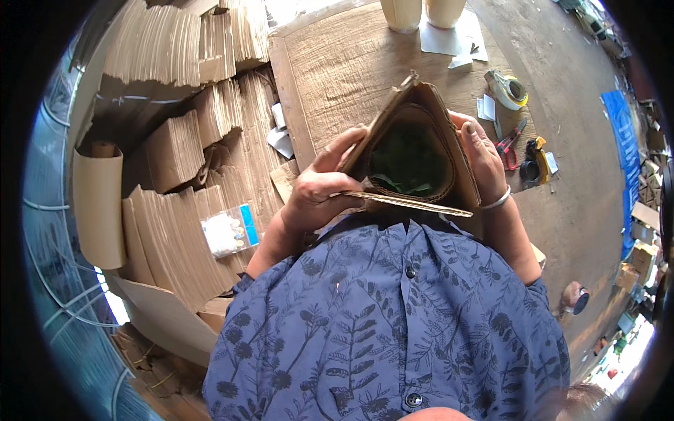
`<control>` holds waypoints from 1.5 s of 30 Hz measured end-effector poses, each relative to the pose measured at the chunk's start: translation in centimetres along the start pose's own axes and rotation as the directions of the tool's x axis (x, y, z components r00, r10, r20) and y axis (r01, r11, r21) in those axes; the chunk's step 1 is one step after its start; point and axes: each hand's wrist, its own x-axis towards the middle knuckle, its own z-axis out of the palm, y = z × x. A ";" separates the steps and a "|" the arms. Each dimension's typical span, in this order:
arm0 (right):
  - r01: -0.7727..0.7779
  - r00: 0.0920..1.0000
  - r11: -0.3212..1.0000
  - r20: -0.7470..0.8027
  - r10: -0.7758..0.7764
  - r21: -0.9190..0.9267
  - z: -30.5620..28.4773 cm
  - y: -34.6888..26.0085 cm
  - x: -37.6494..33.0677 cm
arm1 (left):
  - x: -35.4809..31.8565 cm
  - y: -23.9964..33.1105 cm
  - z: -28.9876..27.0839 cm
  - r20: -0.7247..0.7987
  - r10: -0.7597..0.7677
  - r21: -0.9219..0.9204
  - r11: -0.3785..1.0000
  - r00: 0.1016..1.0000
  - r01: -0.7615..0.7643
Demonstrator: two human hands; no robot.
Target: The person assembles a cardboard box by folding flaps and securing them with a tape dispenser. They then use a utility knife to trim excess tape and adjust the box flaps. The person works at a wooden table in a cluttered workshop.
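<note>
Close to my chest I hold a brown corrugated cardboard box [379, 121], folded to a triangular shape with its end toward me. Inside, a rounded cardboard liner surrounds a dark hollow with green leaves [411, 158] in it; how they sit deeper in is hidden by shadow. My left hand [326, 179] grips the left side, fingers on the outer wall and thumb near the lower flap [407, 202]. Along the right wall, my right hand [483, 151] presses with its palm and fingers.
A wooden table [337, 63] carries a tape roll [509, 91], red-handled scissors [510, 145], a yellow-and-black tape dispenser [537, 163] and pale cylinders [401, 15]. Stacked flat cardboard [172, 231] fills the left, with a plastic bag [230, 231] on top and a paper roll [98, 207] beside it.
</note>
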 end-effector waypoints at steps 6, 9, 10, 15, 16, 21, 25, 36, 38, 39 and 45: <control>0.075 0.997 0.997 -0.001 -0.075 0.007 1.4 2.5 -0.4 | -2.7 -2.1 1.5 -0.003 0.020 -0.106 0.994 1.000 -0.021; 0.159 0.987 0.939 0.080 -0.141 -0.305 0.5 4.8 0.1 | -4.2 -2.1 1.7 -0.081 0.006 -0.142 0.990 0.997 -0.018; 0.150 0.989 0.910 0.073 -0.132 -0.386 1.1 4.7 0.1 | -4.5 -2.1 1.5 -0.096 -0.012 -0.109 0.994 0.995 0.002; 0.208 0.973 0.628 0.095 -0.210 -0.750 1.4 4.6 0.1 | -4.2 -1.7 1.5 -0.055 0.066 0.098 0.993 0.996 -0.060; 0.211 0.970 0.564 0.100 -0.222 -0.798 1.7 4.3 0.1 | -4.1 -1.5 1.6 -0.053 0.070 0.125 0.990 0.996 -0.063; 0.181 0.956 0.310 0.094 -0.277 -0.933 2.8 3.6 0.3 | -3.2 -1.3 1.4 -0.059 0.092 0.184 0.980 0.994 -0.080; 0.189 0.954 0.453 0.054 -0.294 -0.871 1.9 3.7 0.3 | -2.7 -1.0 1.4 -0.040 0.120 0.215 0.971 0.992 -0.109; 0.121 0.993 0.776 0.078 -0.092 -0.619 2.6 1.4 -1.9 | -2.1 2.1 0.8 -0.027 0.292 0.233 0.932 0.956 -0.278; 0.129 0.992 0.770 0.089 -0.095 -0.625 2.2 1.4 -1.5 | 0.1 4.5 0.6 0.216 0.170 0.226 0.949 0.962 -0.219; 0.147 0.989 0.765 0.094 -0.113 -0.627 1.8 1.7 -1.4 | 0.9 5.1 1.0 0.337 0.100 0.243 0.952 0.936 -0.189; 0.216 0.970 0.685 0.072 -0.232 -0.696 1.6 3.3 -0.1 | 4.5 5.6 3.3 0.536 -0.400 0.579 0.815 0.743 0.021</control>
